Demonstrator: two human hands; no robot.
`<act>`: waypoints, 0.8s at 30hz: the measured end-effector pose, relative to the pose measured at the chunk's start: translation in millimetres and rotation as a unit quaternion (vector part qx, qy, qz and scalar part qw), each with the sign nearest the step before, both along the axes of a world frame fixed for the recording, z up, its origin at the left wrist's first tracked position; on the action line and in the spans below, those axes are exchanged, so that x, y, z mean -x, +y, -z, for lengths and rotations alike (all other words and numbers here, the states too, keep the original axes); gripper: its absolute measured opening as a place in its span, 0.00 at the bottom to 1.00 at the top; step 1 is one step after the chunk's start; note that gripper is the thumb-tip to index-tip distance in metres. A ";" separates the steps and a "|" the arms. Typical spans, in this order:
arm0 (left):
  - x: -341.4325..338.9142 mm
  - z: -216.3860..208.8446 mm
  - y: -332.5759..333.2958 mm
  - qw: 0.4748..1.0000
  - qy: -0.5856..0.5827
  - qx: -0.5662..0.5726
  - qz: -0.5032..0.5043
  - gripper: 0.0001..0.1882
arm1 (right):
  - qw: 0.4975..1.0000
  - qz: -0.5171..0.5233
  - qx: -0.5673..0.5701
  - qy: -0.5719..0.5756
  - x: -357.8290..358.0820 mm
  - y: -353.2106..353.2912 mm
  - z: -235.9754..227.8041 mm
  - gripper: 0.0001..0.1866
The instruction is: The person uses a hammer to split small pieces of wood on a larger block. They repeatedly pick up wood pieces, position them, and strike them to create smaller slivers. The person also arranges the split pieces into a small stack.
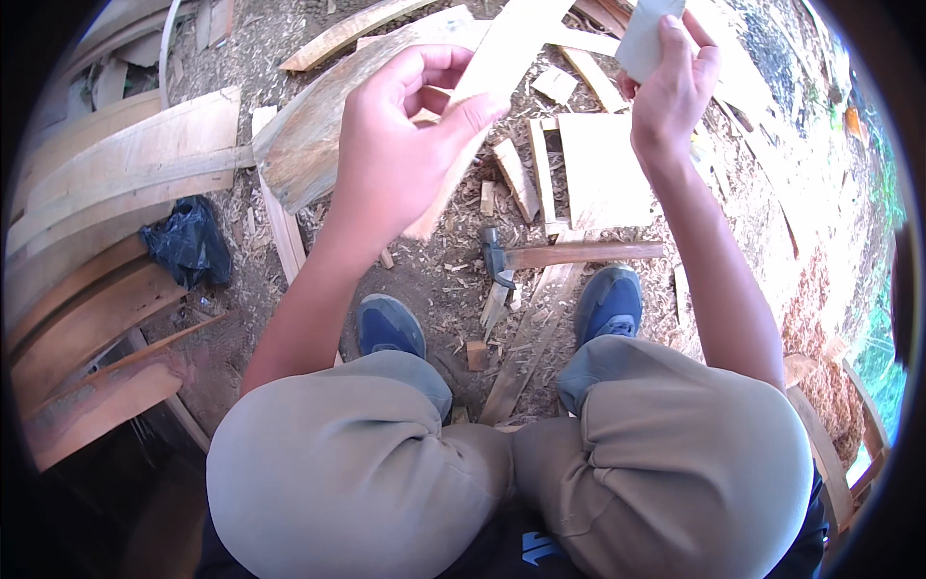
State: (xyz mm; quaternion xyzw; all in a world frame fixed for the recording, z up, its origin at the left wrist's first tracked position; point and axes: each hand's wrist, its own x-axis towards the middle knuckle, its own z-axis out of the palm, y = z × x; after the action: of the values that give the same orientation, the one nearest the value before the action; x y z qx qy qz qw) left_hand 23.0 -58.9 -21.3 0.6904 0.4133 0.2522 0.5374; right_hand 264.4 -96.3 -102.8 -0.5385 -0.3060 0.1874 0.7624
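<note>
My left hand (391,154) grips a narrow, pale wooden strip (511,53), thumb on one side and fingers curled round the other. The strip slants from below the hand up past the top edge of the view. In my right hand (670,111) is a flat, pale grey, straight-edged piece (644,43), pinched between thumb and fingers; its kind I cannot make out. On the ground below both hands lies a hammer (579,254), its dark head to the left and wooden handle to the right.
Wood shavings and offcuts (515,179) litter the ground. A square pale board (606,174) lies beyond the hammer, and a thick rough plank (318,145) to the left. Curved boards (125,159) and a dark plastic bag (193,239) are farther left. My shoes (610,304) stand either side of the hammer.
</note>
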 end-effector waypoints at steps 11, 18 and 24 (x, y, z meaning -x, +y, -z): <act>-14.6 -28.2 -26.8 0.992 -0.064 0.094 0.056 0.22 | 0.970 -0.048 -0.136 -0.196 -6.7 0.0 -69.6 0.27; -11.5 -29.0 -25.8 0.981 -0.107 0.160 0.008 0.23 | 0.877 -0.312 -0.027 -0.365 -7.1 -12.6 -87.8 0.26; -9.4 -31.3 -26.3 0.979 -0.119 0.163 0.010 0.23 | 0.852 -0.354 0.063 -0.382 -4.1 -16.6 -94.9 0.26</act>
State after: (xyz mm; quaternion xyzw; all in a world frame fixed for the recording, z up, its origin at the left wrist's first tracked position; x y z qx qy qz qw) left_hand 32.5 -85.3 10.0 0.5625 0.3750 0.2562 0.6909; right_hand 268.6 -112.9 -7.9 -0.4696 -0.7302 0.2430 0.4327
